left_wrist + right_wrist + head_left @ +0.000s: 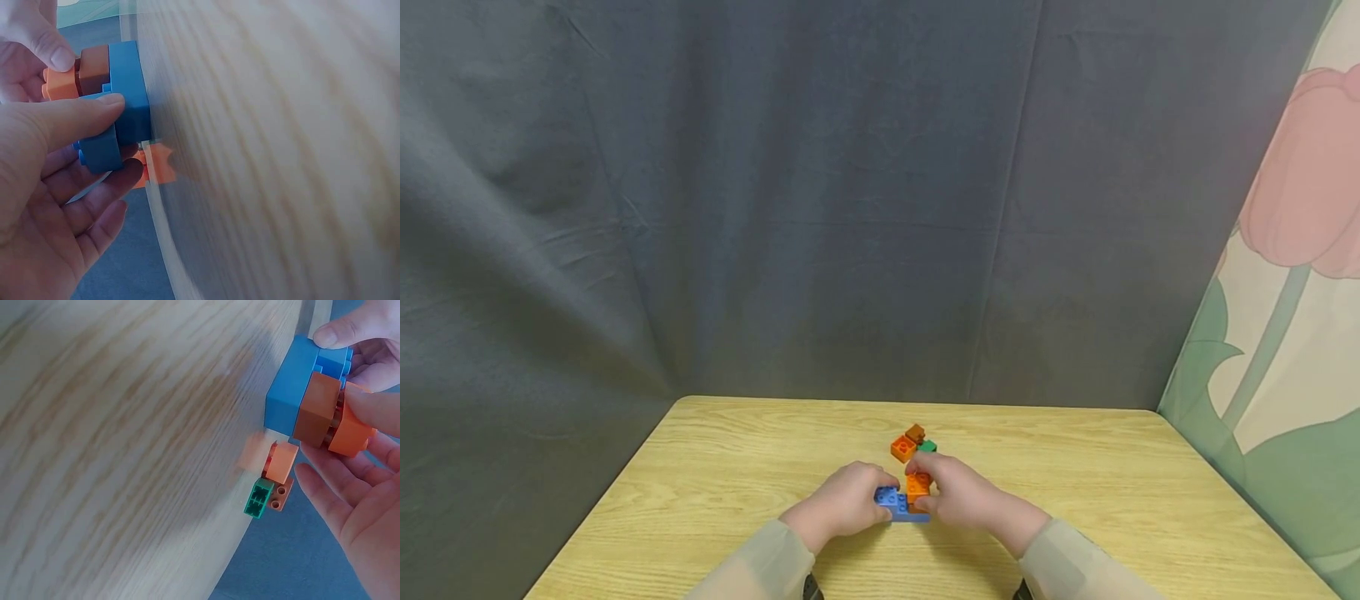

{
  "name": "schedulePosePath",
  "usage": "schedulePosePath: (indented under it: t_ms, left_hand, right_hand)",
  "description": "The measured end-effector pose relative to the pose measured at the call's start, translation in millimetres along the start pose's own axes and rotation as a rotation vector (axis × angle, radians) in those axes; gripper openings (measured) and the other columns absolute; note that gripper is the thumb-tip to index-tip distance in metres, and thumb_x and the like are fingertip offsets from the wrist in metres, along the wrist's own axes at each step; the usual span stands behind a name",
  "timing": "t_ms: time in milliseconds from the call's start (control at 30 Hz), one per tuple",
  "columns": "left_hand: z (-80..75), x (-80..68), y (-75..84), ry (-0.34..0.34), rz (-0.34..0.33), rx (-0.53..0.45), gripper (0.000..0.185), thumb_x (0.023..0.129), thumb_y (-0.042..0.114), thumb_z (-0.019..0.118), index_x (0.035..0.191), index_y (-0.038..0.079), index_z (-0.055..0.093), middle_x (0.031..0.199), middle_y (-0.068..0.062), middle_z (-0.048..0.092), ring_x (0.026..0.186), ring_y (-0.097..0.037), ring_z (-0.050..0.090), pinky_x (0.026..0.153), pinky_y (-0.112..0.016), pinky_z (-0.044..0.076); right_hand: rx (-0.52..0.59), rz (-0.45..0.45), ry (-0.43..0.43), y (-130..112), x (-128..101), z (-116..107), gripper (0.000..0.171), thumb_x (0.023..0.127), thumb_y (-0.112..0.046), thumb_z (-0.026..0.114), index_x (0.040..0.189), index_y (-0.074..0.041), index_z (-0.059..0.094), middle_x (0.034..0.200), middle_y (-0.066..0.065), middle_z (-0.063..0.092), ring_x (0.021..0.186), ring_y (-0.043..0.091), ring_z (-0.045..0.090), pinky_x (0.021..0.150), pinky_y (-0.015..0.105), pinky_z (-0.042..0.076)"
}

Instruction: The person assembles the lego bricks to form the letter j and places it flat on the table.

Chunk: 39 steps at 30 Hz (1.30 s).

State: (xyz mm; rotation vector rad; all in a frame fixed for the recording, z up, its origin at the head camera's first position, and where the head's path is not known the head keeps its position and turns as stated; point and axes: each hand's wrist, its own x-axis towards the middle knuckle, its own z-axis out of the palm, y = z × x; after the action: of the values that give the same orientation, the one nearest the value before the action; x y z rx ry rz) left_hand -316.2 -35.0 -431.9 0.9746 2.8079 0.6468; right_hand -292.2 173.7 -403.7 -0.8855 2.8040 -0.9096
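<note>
Both hands meet mid-table on a small brick build. Left hand (842,504) grasps the blue brick (895,503), thumb on top and fingers curled under its near side, pinning it to the wooden table (715,467). Right hand (958,496) pinches the orange brick (917,486), which sits over a brown brick (317,409) stacked on the blue one's right end; fingertip on top, other fingers loosely spread below.

Judgement: step in hand looks like seating or pulling the orange brick. To do it well, keep the left hand's grip firm so the base doesn't slide or tip, push or pull straight along the studs, don't twist.

Just beyond the right hand's fingertips lies a loose cluster: another orange brick (902,448), a small brown one (914,432), a green one (928,447), touching or nearly so.

Containers: none in view; bricks lie straight on the table
</note>
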Motion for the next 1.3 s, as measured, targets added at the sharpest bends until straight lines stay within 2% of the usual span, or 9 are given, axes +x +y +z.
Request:
schedulePosePath:
  t_ms: [233,433,667,833,1100,1300]
  left_hand:
    - [0.3,0.0,-0.3,0.010,0.013,0.002,0.028,0.084,0.017,0.080,0.111,0.015,0.074,0.097,0.012,0.066,0.077,-0.001,0.052,0.070,-0.023,0.046]
    - [0.0,-0.8,1.0,0.004,0.001,0.002,0.030,0.084,0.019,0.080,0.114,0.016,0.074,0.099,0.012,0.066,0.079,-0.002,0.052,0.072,-0.024,0.046]
    - [-0.3,-1.7,1.5,0.010,-0.012,-0.006,0.036,0.085,0.020,0.080,0.119,0.014,0.073,0.107,0.009,0.067,0.086,-0.003,0.054,0.078,-0.027,0.048]
    - [-0.1,-2.4,2.2,0.009,-0.012,-0.011,0.034,0.084,0.019,0.080,0.118,0.014,0.073,0.105,0.009,0.067,0.084,-0.003,0.054,0.078,-0.027,0.048]
    - [1.2,-1.1,1.5,0.014,-0.013,0.009,0.034,0.084,0.021,0.081,0.117,0.016,0.074,0.103,0.011,0.066,0.084,-0.003,0.053,0.077,-0.028,0.047]
    - [2.7,0.3,-0.8,0.014,-0.006,0.008,0.033,0.084,0.021,0.080,0.116,0.015,0.074,0.101,0.011,0.066,0.083,-0.003,0.053,0.076,-0.027,0.047]
  right_hand:
    - [-0.004,-0.004,0.002,2.4,-0.1,0.9,0.030,0.084,-0.005,0.078,0.109,-0.009,0.062,0.102,-0.004,0.062,0.089,0.016,0.056,0.082,0.038,0.051]
    - [0.024,-0.005,0.014,7.2,-0.1,2.5,0.029,0.084,-0.005,0.078,0.108,-0.009,0.062,0.101,-0.005,0.061,0.090,0.016,0.056,0.082,0.038,0.051]
    - [0.095,0.011,0.049,12.9,-2.8,3.5,0.030,0.086,-0.003,0.076,0.113,-0.005,0.062,0.103,-0.002,0.061,0.096,0.022,0.057,0.084,0.045,0.050]
    - [0.103,0.012,0.037,13.6,-4.1,2.9,0.031,0.086,-0.004,0.076,0.114,-0.007,0.063,0.107,-0.003,0.063,0.098,0.022,0.058,0.085,0.044,0.050]
    - [0.025,-0.014,0.033,14.5,-3.5,1.7,0.033,0.085,-0.007,0.078,0.115,-0.006,0.066,0.105,-0.005,0.064,0.092,0.016,0.058,0.082,0.040,0.051]
    - [-0.061,-0.021,0.033,15.0,-1.7,1.2,0.036,0.083,-0.009,0.080,0.117,-0.005,0.068,0.109,-0.002,0.067,0.094,0.015,0.059,0.086,0.040,0.051]
